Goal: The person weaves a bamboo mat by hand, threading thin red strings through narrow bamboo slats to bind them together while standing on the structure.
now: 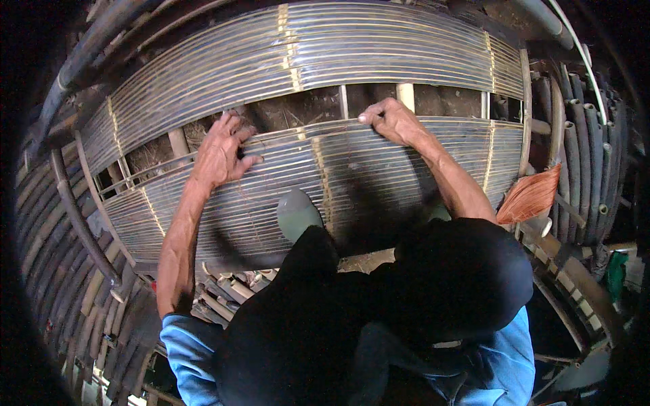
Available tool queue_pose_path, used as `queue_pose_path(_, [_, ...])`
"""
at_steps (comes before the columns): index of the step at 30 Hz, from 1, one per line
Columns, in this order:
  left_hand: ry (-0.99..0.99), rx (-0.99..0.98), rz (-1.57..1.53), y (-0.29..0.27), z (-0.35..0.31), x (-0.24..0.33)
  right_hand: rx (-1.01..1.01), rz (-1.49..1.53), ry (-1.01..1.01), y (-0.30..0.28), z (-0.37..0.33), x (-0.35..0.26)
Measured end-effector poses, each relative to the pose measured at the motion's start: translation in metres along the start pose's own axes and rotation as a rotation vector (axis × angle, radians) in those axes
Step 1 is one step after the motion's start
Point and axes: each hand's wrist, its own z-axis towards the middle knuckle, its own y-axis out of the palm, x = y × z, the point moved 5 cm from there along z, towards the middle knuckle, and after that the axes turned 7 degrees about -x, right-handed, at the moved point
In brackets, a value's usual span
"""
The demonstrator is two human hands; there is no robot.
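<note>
A long panel of thin parallel slats (264,203), bound crosswise with pale lashings, lies before me. My left hand (220,149) rests at its far edge, left of the middle. Its thumb stands apart from the bent fingers, which reach toward the gap beyond. Thin reddish strands show on the slats near that hand. At the same far edge, right of the middle, my right hand (393,122) is closed in a pinch. What lies between its fingertips is too small to tell. Beyond the gap lies a second slatted panel (386,47).
Crossbars (405,96) span the gap between the panels. A bundle of orange-red strands (531,196) hangs at the right end of the frame. Bamboo poles are stacked on the left (57,237) and right (586,155). A grey-green rounded boot toe (298,215) presses on the near panel.
</note>
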Motion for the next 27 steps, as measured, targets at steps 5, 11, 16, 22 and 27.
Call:
queue_pose_path(5, [0.034,0.099,-0.044,0.008,-0.011,-0.028,-0.067,0.006,0.102,0.002,-0.001,-0.003])
queue_pose_path(11, [0.023,0.283,-0.100,-0.008,-0.030,-0.024,-0.058,0.015,0.074,0.003,-0.007,-0.015])
queue_pose_path(16, [-0.206,0.094,-0.346,-0.056,-0.072,-0.011,0.091,-0.049,-0.050,0.004,-0.008,-0.033])
queue_pose_path(22, [-0.599,-0.164,-0.779,-0.070,-0.164,-0.011,0.369,-0.387,-0.261,0.017,-0.011,-0.060])
queue_pose_path(27, [-0.726,-0.012,-0.758,-0.060,-0.218,-0.020,0.450,-0.419,-0.326,0.039,-0.012,-0.081])
